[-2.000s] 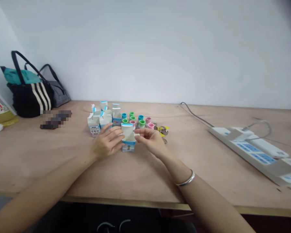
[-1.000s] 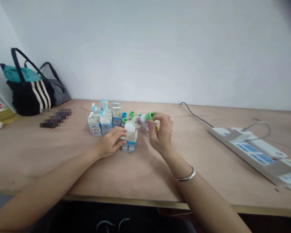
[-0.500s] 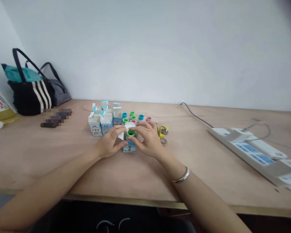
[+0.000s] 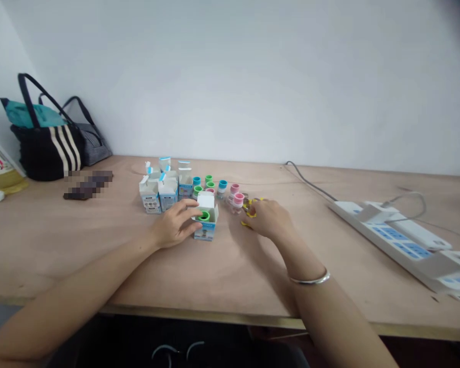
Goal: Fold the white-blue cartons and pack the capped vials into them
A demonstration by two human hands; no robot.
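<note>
My left hand is closed on the left side of a small blue-and-white carton. The carton stands upright with its flaps up, and a green-rimmed bottle sits inside it. Over a small pile of yellow-and-clear pieces on the table, my right hand points downward. Its fingertips are mostly hidden, so I cannot tell whether they hold a piece. Between the hands stand small clear bottles with coloured tops, among them a pink one and a blue one.
Several opened cartons stand behind my left hand. A white power strip with a grey cable lies at the right. Farther left are a dark, partly blurred object, a black striped bag and a bottle of yellow liquid.
My right hand has left the carton and moved right to the yellow-and-clear pieces. The green-rimmed bottle sits slightly lower in the carton. My left hand has stayed by the carton.
</note>
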